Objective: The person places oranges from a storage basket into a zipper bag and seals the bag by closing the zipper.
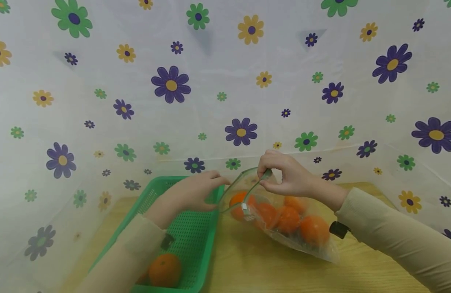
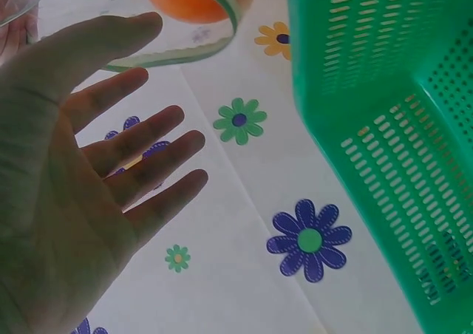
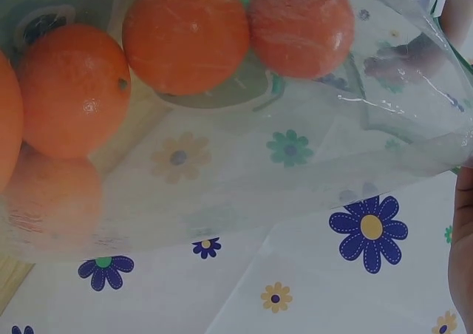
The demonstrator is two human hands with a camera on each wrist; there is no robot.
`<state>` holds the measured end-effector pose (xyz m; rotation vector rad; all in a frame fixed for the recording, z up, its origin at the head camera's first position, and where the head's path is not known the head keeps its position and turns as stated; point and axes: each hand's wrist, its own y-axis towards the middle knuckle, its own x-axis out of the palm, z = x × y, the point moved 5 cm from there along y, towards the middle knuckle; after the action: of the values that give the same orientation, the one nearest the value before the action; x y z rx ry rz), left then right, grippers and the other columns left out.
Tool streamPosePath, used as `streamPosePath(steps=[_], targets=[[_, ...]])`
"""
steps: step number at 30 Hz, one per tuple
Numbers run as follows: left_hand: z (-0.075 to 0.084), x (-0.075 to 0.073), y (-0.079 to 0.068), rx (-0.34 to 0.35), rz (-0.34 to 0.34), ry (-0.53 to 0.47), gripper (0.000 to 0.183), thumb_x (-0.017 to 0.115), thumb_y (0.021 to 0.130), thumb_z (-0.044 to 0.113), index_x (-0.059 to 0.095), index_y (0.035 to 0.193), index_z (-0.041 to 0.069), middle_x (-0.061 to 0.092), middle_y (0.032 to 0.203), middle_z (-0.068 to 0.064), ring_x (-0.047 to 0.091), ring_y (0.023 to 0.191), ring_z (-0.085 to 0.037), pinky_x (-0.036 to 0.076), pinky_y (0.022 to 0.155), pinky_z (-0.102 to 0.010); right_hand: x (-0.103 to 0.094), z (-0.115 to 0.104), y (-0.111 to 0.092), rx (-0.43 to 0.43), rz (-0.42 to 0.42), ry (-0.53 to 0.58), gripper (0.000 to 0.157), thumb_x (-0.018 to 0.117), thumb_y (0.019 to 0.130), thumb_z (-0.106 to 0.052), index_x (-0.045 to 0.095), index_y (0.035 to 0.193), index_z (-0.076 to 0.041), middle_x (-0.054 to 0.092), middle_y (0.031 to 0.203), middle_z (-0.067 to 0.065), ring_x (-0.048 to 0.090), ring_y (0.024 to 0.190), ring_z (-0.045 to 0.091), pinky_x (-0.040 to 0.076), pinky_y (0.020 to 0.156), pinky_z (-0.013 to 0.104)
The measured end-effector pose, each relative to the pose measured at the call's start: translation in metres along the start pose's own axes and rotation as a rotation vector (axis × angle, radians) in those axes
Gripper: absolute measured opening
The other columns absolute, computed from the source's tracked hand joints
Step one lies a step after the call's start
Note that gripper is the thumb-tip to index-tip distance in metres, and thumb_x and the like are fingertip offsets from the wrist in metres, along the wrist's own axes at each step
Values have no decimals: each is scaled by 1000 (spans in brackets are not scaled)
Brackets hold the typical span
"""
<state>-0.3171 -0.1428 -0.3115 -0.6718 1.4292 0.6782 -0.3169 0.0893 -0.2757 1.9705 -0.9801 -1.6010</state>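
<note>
A clear zip bag with a green-edged mouth lies on the table, several oranges inside it. My right hand pinches the bag's rim between thumb and fingers and lifts it, so the mouth gapes toward the left. Beside that opening is my left hand, its fingers straight and spread, nothing in its palm; the left wrist view shows the hand close to the green rim. A white slider sits on the near edge of the mouth. In the right wrist view the oranges show through the plastic.
A green perforated basket stands on the left, partly under my left forearm. An orange lies at its near end, with part of another next to it. The wooden table meets a flower-printed sheet at the back and sides.
</note>
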Motion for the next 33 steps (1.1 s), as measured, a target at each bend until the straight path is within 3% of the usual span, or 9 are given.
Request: streamPosePath(steps=[6,13,20,33], targets=[[-11,6,-11,18,3,43,64,87,88,25,60,146,15,65,133,-10,65,115,-26,60,100,-44,-1,2,-1,27,-9,-3,21,74,81,4,69,91,-13,61,82,-3,50,84,13,42,74,23],[-21,12,-24,-32,-20,22,67,88,87,25,60,147,13,63,143,-13,63,129,-32,57,109,-49,-2,1,0,16,-4,-10,20,74,82,4,68,90,-13,60,81,-3,49,82,13,41,73,23],[-29,15,-39,-63,-11,-13,71,90,83,23,60,147,14,62,143,-12,63,127,-31,58,106,-49,-3,2,0,16,-8,-14,20,74,82,4,68,90,-13,59,81,-3,48,82,12,41,73,23],[-37,10,-61,-74,12,-9,72,92,80,25,62,144,17,63,143,-14,63,128,-35,58,106,-53,-2,0,1,8,-6,0,20,74,81,5,68,90,-12,60,81,-2,49,82,13,42,73,23]])
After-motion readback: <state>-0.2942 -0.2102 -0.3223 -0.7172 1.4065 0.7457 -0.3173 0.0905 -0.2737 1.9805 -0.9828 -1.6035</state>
